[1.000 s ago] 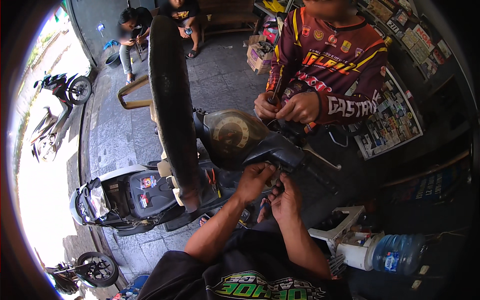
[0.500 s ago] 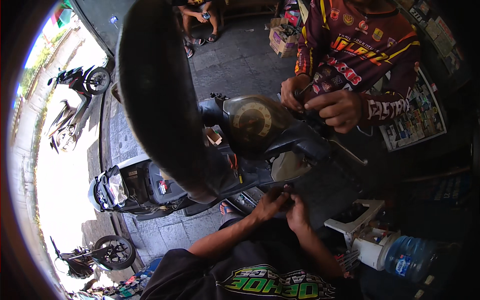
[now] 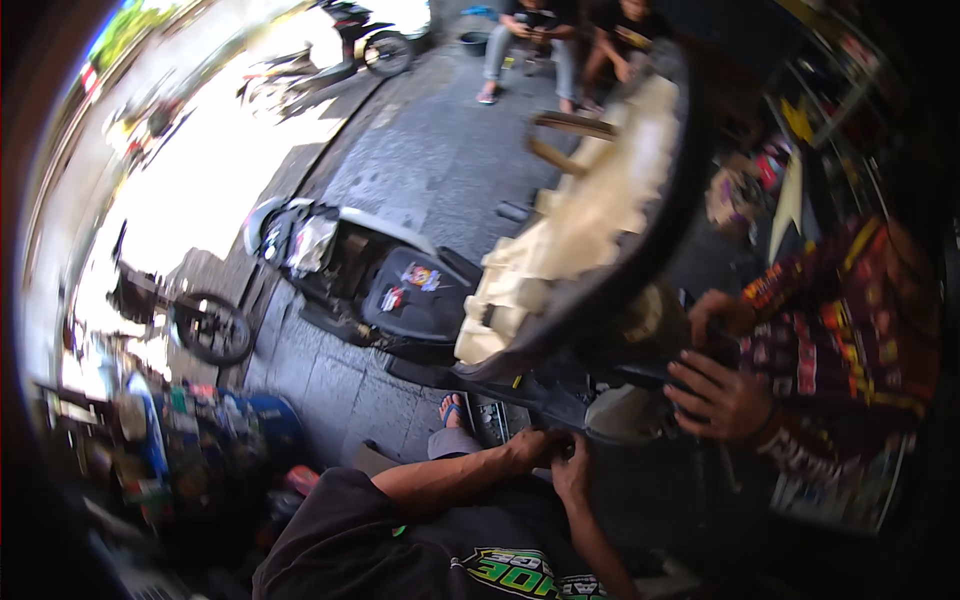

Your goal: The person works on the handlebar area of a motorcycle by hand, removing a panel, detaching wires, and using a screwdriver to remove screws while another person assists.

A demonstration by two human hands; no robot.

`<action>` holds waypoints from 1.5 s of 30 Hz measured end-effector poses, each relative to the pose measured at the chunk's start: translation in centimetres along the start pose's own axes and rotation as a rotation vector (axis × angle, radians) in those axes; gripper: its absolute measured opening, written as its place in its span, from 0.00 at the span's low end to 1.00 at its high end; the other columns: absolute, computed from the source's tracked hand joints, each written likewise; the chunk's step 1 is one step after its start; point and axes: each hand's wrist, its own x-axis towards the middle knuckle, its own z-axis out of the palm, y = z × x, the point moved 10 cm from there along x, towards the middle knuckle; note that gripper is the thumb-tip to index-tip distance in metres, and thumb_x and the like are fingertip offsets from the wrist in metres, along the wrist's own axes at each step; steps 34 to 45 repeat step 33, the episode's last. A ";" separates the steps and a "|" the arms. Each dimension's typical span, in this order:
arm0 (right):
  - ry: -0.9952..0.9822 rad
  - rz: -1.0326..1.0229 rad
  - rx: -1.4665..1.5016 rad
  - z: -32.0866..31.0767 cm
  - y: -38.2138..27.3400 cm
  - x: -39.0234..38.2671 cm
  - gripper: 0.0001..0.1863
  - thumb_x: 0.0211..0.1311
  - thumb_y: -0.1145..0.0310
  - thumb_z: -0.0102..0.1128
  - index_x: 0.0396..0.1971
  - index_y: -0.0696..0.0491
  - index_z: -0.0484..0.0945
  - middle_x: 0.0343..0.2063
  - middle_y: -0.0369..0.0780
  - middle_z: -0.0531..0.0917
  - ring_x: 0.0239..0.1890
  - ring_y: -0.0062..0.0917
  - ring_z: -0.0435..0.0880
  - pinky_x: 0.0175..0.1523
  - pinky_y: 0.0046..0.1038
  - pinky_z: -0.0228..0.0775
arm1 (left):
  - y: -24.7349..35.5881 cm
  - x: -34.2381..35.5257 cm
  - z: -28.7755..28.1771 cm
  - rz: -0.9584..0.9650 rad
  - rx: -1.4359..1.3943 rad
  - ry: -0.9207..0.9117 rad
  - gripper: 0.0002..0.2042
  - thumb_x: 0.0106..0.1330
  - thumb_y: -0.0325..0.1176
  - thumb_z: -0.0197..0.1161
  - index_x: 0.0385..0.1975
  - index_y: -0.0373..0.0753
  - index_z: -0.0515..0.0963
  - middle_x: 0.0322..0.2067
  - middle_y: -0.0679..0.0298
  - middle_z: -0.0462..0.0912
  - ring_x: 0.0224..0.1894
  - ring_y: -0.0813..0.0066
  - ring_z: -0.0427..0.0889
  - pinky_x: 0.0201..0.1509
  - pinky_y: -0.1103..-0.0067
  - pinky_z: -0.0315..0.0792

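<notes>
My left hand (image 3: pixel 534 447) and my right hand (image 3: pixel 571 468) are together in front of my body, fingers curled around something small and dark that I cannot make out. Just beyond them is a scooter (image 3: pixel 425 305) with its rear to the left. Its seat (image 3: pixel 590 220) stands tilted up, showing a cream underside and black rim. Items lie on the dark panel (image 3: pixel 405 288) behind the seat. At the right, a person in a maroon patterned jersey has one hand (image 3: pixel 722 392) with spread fingers by the scooter's front; the other hand (image 3: pixel 722 315) is partly in shadow.
A motorbike wheel (image 3: pixel 215 328) stands at the left. Cluttered parts and a blue container (image 3: pixel 262 425) are at the lower left. Two people sit at the back, near a dark bucket (image 3: pixel 474 43). Another motorbike (image 3: pixel 345 50) is parked outside. A metal rack (image 3: pixel 835 110) stands at the far right.
My view has swung left, so the scooter's raised seat now shows its cream underside. My hands stay together. The other person's near hand has opened its fingers.
</notes>
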 end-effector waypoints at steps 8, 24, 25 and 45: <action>-0.432 -0.181 -0.109 6.3 -2.1 -0.3 0.15 0.57 0.67 0.68 0.43 0.57 0.81 0.43 0.47 0.82 0.48 0.43 0.82 0.53 0.40 0.75 | -5.7 -8.6 1.8 -0.304 -1.188 0.518 0.18 0.76 0.43 0.54 0.46 0.31 0.79 0.32 0.62 0.83 0.32 0.70 0.84 0.33 0.75 0.77; -0.409 -0.093 -0.596 37.6 16.2 14.2 0.15 0.59 0.67 0.67 0.46 0.51 0.81 0.47 0.49 0.81 0.54 0.46 0.80 0.59 0.42 0.72 | -39.5 -45.2 -0.5 -0.694 -0.924 1.575 0.12 0.73 0.34 0.57 0.43 0.30 0.78 0.29 0.63 0.81 0.25 0.81 0.76 0.30 0.81 0.73; -0.370 -0.057 -0.631 39.2 16.5 16.4 0.15 0.59 0.68 0.67 0.46 0.52 0.81 0.48 0.49 0.81 0.54 0.46 0.80 0.59 0.43 0.72 | -40.5 -47.4 1.4 -0.740 -0.962 1.575 0.11 0.73 0.34 0.57 0.43 0.30 0.78 0.29 0.63 0.81 0.25 0.81 0.76 0.30 0.81 0.73; -0.433 -0.101 -0.788 40.7 14.0 17.3 0.24 0.60 0.71 0.64 0.58 0.51 0.76 0.66 0.50 0.69 0.69 0.48 0.67 0.71 0.46 0.62 | -43.2 -49.5 10.5 -1.043 -0.828 1.510 0.12 0.70 0.35 0.61 0.42 0.29 0.79 0.27 0.59 0.83 0.25 0.77 0.80 0.32 0.80 0.76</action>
